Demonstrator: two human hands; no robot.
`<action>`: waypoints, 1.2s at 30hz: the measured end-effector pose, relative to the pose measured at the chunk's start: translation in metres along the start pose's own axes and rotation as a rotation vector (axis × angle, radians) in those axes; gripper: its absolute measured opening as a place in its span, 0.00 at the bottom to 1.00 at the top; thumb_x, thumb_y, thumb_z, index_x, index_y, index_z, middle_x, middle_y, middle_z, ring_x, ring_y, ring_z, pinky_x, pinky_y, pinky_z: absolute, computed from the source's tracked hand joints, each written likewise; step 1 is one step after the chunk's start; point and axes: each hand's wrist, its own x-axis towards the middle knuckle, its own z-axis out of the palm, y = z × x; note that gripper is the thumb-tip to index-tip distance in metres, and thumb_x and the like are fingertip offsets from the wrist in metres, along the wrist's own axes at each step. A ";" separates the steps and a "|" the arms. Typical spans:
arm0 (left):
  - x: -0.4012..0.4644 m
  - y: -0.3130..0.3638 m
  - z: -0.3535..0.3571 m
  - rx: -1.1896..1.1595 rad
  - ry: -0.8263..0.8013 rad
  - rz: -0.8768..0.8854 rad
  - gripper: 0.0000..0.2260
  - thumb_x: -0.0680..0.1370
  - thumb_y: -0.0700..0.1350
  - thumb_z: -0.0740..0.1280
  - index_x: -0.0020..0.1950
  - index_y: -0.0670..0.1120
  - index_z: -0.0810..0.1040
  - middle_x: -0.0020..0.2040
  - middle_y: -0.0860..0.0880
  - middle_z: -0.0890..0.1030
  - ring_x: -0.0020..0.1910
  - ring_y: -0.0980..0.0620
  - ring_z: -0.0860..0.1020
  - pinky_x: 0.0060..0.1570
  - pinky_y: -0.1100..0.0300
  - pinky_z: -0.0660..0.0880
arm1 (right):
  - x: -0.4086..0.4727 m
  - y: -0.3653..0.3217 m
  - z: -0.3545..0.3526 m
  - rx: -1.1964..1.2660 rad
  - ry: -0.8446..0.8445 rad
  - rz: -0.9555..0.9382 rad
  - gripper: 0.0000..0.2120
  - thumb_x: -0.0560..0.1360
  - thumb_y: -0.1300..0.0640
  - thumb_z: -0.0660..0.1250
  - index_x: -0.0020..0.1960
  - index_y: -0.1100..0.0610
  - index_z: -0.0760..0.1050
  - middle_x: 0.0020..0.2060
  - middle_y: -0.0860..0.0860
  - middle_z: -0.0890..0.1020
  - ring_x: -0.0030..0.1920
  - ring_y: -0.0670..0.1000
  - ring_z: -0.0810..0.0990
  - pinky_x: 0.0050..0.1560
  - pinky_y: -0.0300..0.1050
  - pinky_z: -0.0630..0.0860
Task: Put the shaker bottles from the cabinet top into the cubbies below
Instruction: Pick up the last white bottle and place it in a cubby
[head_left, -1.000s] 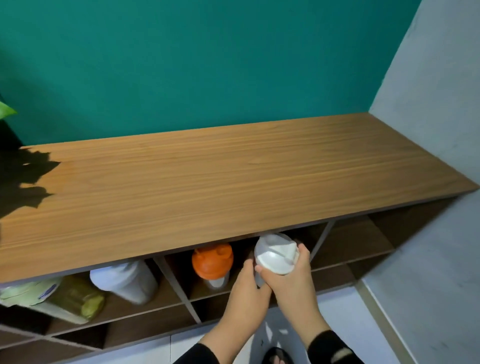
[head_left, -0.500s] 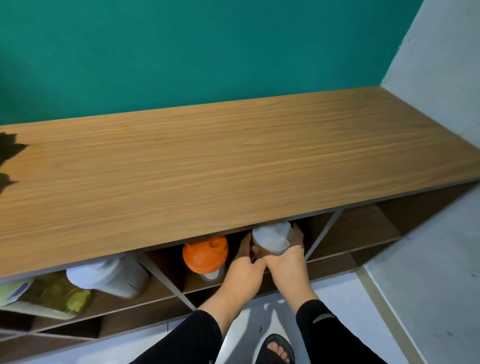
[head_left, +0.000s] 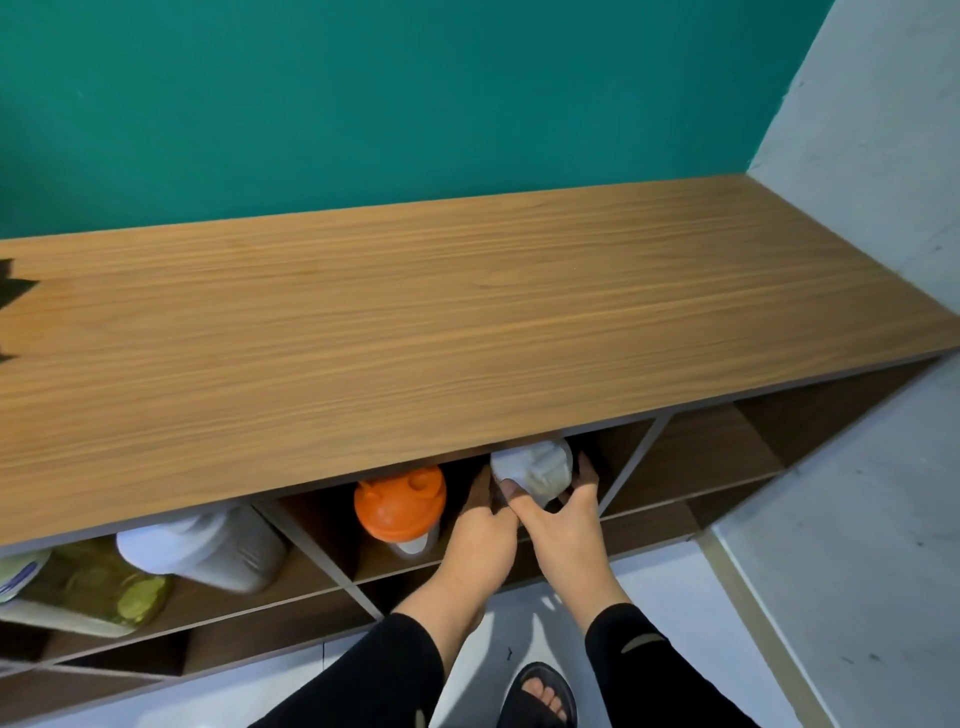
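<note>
White-lidded shaker bottle (head_left: 532, 467), lower centre: light, rigid, smooth (likely empty); left hand (head_left: 480, 525) and right hand (head_left: 563, 519) clasp its body.

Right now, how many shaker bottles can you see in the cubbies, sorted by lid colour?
White lid: 2, the large white-lidded bottle in the left cubby and the white-lidded bottle held by the left hand and right hand.
Orange lid: 1, the orange-lidded bottle in the middle cubby.
Pale green lid: 1, the yellowish bottle lying at far left.
Total: 4
</note>
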 end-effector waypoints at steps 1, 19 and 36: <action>-0.001 0.004 -0.001 -0.030 -0.001 0.011 0.22 0.81 0.45 0.62 0.76 0.50 0.67 0.64 0.48 0.80 0.59 0.49 0.78 0.55 0.57 0.76 | -0.002 -0.002 -0.001 -0.002 0.001 0.001 0.33 0.68 0.48 0.79 0.62 0.46 0.60 0.60 0.51 0.73 0.59 0.50 0.73 0.55 0.43 0.71; -0.045 -0.039 -0.037 0.006 0.012 -0.117 0.22 0.82 0.38 0.59 0.77 0.46 0.68 0.72 0.47 0.74 0.71 0.47 0.73 0.73 0.50 0.68 | -0.037 -0.008 0.002 -0.362 -0.383 0.355 0.27 0.80 0.37 0.59 0.50 0.61 0.81 0.45 0.57 0.87 0.43 0.53 0.85 0.45 0.51 0.86; -0.033 -0.053 -0.096 -0.098 0.189 0.041 0.27 0.81 0.37 0.61 0.78 0.53 0.59 0.47 0.55 0.75 0.40 0.59 0.73 0.35 0.70 0.72 | -0.019 -0.003 0.070 -0.421 -0.445 -0.015 0.27 0.79 0.66 0.60 0.75 0.50 0.63 0.64 0.54 0.77 0.65 0.56 0.76 0.69 0.58 0.72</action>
